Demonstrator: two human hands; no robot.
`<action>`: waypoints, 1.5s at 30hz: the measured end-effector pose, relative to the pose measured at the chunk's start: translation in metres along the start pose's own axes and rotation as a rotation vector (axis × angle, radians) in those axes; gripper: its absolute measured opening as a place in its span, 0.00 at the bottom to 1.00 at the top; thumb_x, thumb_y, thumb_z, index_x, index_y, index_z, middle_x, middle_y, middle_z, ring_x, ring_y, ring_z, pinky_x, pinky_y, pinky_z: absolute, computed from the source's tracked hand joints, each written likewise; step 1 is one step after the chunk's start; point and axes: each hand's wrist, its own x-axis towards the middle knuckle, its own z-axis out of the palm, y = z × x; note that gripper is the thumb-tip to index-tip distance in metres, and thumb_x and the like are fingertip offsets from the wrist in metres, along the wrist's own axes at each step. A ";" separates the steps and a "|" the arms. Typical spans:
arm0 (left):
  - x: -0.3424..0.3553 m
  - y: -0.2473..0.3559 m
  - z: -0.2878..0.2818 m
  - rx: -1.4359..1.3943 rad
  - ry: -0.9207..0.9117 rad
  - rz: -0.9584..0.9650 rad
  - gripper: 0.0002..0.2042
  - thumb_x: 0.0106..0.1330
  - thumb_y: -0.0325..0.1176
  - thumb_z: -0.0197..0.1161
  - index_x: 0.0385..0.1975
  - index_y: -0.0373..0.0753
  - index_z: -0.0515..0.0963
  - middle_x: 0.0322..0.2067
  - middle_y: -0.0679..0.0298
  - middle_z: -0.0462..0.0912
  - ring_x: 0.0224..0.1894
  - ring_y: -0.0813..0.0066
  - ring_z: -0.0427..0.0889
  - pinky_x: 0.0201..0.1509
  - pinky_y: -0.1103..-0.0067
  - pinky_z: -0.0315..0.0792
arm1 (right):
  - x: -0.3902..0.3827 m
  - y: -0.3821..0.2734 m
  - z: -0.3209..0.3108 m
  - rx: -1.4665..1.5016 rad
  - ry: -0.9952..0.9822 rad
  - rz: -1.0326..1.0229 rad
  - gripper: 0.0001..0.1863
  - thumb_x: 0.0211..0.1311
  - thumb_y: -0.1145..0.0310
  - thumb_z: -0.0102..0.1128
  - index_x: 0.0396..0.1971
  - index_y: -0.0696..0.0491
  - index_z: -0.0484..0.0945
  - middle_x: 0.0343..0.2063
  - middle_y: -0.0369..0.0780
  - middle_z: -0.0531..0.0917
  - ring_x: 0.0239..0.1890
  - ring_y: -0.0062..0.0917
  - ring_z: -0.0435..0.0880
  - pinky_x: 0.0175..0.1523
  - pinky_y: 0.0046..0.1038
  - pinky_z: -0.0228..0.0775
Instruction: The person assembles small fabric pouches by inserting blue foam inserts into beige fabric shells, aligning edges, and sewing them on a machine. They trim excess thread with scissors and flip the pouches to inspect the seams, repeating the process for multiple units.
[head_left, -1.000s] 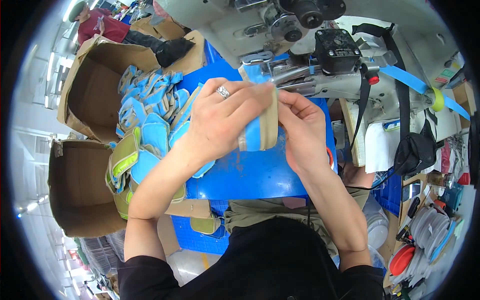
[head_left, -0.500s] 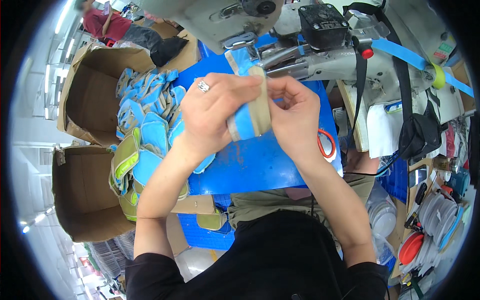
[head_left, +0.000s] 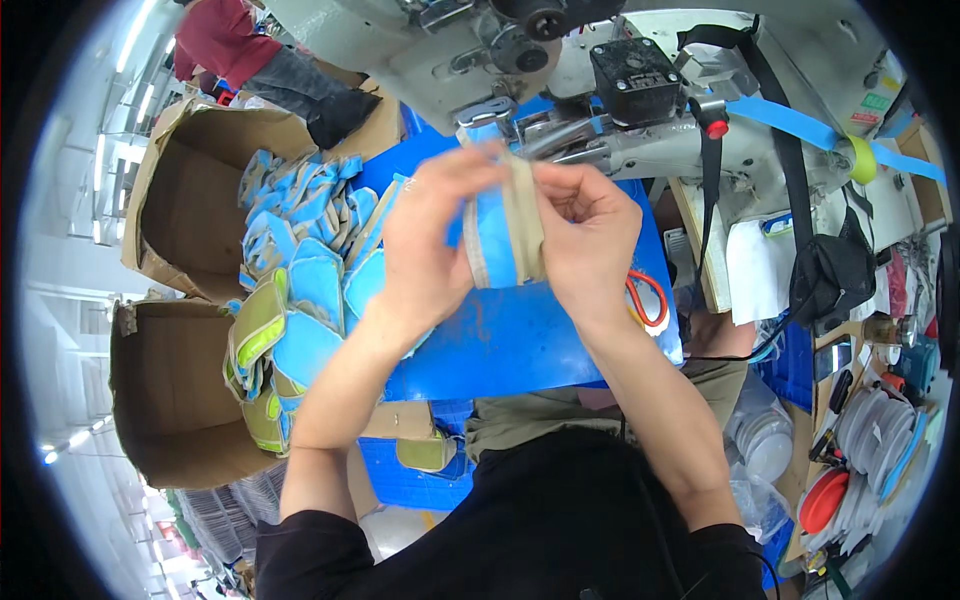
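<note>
My right hand pinches a blue-and-beige fabric piece below the sewing machine's needle area. My left hand is at the fabric's left side, its fingers smeared by motion over the upper part. Under both hands lies a blue work surface; red-handled scissors lie partly hidden beside my right forearm. To the left are heaps of blue-beige strips and blue and green sewn pieces. The grey sewing machine with a black boxy attachment stands just beyond my hands.
Two open cardboard boxes stand at the left. A person in maroon is behind them. A blue tape and black straps run at the right. Round plates are stacked at lower right.
My left fingers have lifted slightly off the fabric's front and are now blurred. The fabric stays in my right hand, slightly shifted. The person in maroon has moved rightward.
</note>
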 end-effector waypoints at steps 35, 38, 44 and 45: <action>-0.002 -0.001 0.020 -0.650 0.069 -0.711 0.13 0.63 0.22 0.73 0.45 0.34 0.80 0.39 0.62 0.88 0.37 0.82 0.85 0.44 0.82 0.80 | -0.005 0.030 -0.011 -0.325 -0.039 -0.389 0.11 0.51 0.80 0.73 0.35 0.56 0.82 0.29 0.40 0.85 0.31 0.26 0.86 0.37 0.26 0.76; -0.002 -0.002 0.021 -0.669 0.069 -0.734 0.13 0.62 0.23 0.73 0.45 0.32 0.81 0.39 0.62 0.89 0.38 0.83 0.85 0.44 0.84 0.79 | -0.007 0.034 -0.014 -0.322 -0.047 -0.362 0.11 0.52 0.80 0.73 0.35 0.56 0.82 0.29 0.40 0.85 0.30 0.25 0.86 0.38 0.25 0.75; 0.008 -0.010 0.020 -0.653 0.083 -0.672 0.15 0.61 0.22 0.72 0.46 0.33 0.78 0.39 0.62 0.89 0.39 0.83 0.85 0.45 0.83 0.79 | -0.005 0.021 -0.011 -0.167 -0.070 -0.176 0.08 0.58 0.80 0.70 0.38 0.58 0.84 0.30 0.36 0.87 0.32 0.16 0.83 0.40 0.21 0.75; 0.011 -0.010 0.019 -0.648 0.074 -0.665 0.16 0.61 0.22 0.72 0.47 0.33 0.77 0.40 0.62 0.89 0.39 0.83 0.85 0.45 0.83 0.79 | -0.004 0.016 -0.010 -0.137 -0.080 -0.137 0.08 0.59 0.80 0.70 0.39 0.59 0.84 0.31 0.35 0.87 0.32 0.14 0.82 0.40 0.20 0.75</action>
